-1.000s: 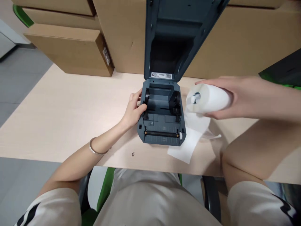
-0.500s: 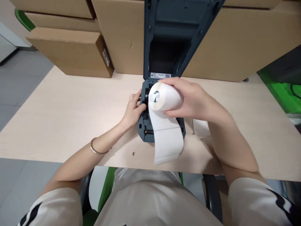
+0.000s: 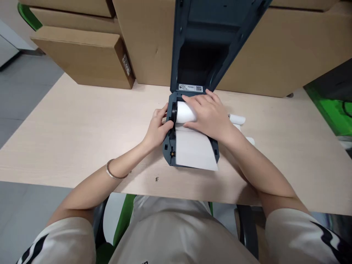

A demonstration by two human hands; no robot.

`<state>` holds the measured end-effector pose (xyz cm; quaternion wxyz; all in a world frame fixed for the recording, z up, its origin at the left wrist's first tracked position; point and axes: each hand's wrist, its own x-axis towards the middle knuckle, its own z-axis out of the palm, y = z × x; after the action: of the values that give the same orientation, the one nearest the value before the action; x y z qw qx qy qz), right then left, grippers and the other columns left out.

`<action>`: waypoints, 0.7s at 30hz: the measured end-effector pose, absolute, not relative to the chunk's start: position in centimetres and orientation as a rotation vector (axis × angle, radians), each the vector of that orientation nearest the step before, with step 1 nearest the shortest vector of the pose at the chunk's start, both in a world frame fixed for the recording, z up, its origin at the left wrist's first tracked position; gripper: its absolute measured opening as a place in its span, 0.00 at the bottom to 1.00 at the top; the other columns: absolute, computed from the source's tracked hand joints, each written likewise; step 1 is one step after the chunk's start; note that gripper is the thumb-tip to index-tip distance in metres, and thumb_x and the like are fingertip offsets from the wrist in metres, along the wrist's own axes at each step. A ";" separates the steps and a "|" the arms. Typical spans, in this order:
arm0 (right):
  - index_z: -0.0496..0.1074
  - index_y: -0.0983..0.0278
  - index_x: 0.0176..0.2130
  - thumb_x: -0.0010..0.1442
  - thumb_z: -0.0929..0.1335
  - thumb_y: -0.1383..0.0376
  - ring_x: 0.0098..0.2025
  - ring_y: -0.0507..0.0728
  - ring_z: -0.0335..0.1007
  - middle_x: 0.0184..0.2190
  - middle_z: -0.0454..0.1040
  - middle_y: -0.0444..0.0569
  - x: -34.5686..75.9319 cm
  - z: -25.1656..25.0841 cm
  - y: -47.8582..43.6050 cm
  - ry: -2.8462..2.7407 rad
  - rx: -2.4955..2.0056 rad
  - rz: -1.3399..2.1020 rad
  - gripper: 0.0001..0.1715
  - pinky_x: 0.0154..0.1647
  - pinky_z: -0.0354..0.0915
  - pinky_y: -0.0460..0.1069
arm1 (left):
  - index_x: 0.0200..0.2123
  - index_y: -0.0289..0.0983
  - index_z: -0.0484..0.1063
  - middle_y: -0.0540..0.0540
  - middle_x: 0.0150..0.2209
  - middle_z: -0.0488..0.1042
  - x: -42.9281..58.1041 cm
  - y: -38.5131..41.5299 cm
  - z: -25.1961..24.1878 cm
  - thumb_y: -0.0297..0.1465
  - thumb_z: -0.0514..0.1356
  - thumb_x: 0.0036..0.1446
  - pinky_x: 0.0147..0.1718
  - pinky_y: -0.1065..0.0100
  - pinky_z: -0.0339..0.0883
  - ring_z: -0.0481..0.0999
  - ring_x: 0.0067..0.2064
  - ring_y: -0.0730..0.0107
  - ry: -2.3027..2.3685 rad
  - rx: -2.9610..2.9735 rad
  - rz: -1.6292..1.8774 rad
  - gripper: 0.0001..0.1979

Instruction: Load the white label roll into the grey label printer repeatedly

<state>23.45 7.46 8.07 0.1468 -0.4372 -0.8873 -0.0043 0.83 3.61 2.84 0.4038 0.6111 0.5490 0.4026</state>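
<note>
A dark blue-grey label printer (image 3: 168, 151) stands on the table with its lid (image 3: 176, 47) raised. My left hand (image 3: 157, 128) grips its left side wall, thumb over the inner edge and fingers outside. Inside the body lies a white label roll (image 3: 184, 112), its left end against a black holder (image 3: 173, 112). My right hand (image 3: 210, 115) is closed over the roll's right part, which its fingers and palm hide. From the roll a loose white label strip (image 3: 194, 148) runs forward over the printer's front edge.
Curled white paper pieces (image 3: 237, 119) lie right of the printer. A small dark scrap (image 3: 157, 179) is near the table's front edge. Cardboard boxes (image 3: 82, 60) line the back of the table (image 3: 68, 146). A green and black object (image 3: 330, 106) is at the far right.
My right hand has lowered the label roll into the printer, and the strip now lies flatter across the front. My left hand stays on the printer's left side.
</note>
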 end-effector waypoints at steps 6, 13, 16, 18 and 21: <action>0.64 0.67 0.81 0.80 0.63 0.52 0.74 0.77 0.75 0.74 0.76 0.64 25.2 12.5 3.4 -2.648 -1.281 0.324 0.40 0.73 0.73 0.75 | 0.80 0.43 0.68 0.39 0.61 0.74 0.7 3.6 2.8 0.33 0.61 0.60 0.73 0.42 0.68 0.71 0.68 0.43 1.385 1.555 1.029 0.43; 0.68 0.75 0.78 0.81 0.57 0.35 0.81 0.77 0.67 0.79 0.68 0.72 25.0 9.7 -4.7 -2.765 -1.008 0.202 0.54 0.78 0.71 0.73 | 0.77 0.46 0.71 0.39 0.61 0.74 0.4 3.6 2.4 0.32 0.62 0.60 0.74 0.39 0.65 0.71 0.69 0.42 1.388 1.576 1.058 0.40; 0.69 0.78 0.77 0.78 0.67 0.36 0.83 0.81 0.62 0.80 0.64 0.76 24.3 8.1 -6.0 -2.803 -1.027 0.087 0.55 0.80 0.68 0.75 | 0.76 0.47 0.72 0.39 0.61 0.75 0.3 3.6 2.2 0.32 0.63 0.60 0.75 0.38 0.65 0.71 0.70 0.40 1.376 1.556 1.073 0.40; 0.69 0.80 0.77 0.75 0.71 0.38 0.83 0.84 0.61 0.80 0.64 0.77 24.1 8.4 -6.1 -2.860 -1.017 0.095 0.55 0.79 0.69 0.76 | 0.76 0.45 0.71 0.38 0.62 0.74 0.3 3.6 2.1 0.32 0.63 0.60 0.76 0.38 0.65 0.71 0.71 0.40 1.360 1.537 1.078 0.40; 0.67 0.83 0.78 0.77 0.71 0.42 0.82 0.86 0.60 0.80 0.62 0.80 24.1 9.9 -5.8 -2.960 -0.934 0.141 0.54 0.78 0.71 0.75 | 0.77 0.44 0.70 0.37 0.66 0.73 0.3 3.5 2.0 0.34 0.63 0.61 0.76 0.38 0.65 0.70 0.73 0.39 1.326 1.498 1.084 0.39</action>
<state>24.12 -5.82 9.92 0.0171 -0.3004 -0.9526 0.0453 0.27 3.54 2.02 0.4194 0.5976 0.5290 0.4325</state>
